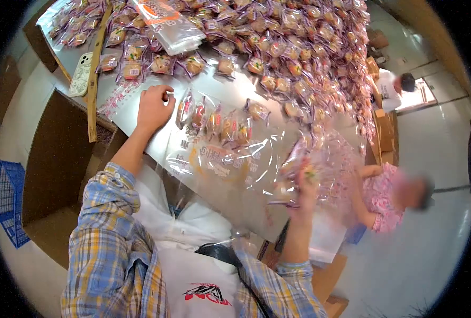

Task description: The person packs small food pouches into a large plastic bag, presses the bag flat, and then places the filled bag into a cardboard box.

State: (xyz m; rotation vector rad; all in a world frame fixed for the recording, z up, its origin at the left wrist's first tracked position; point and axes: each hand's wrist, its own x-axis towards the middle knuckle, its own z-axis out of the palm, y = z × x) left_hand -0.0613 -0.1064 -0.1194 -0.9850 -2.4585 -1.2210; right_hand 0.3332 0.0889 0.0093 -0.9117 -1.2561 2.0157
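Note:
My left hand (157, 107) rests near the metal table's (140, 100) front edge, its fingers curled; whether anything is in them is hidden. Right of it, a large clear printed bag (214, 161) lies on the table, with several small wrapped pastries (214, 123) in a row at its far end. My right hand (305, 193), blurred by motion, is closed on wrapped pastries (299, 172) to the right of the bag.
A large heap of wrapped pastries (299, 47) covers the table's far side. Printed bags (169, 26) lie on it. A phone (81, 74) sits beside a wooden strip (93, 90). Cardboard box (50, 159) and blue crate (10, 201) stand left. Two people (386, 196) are at right.

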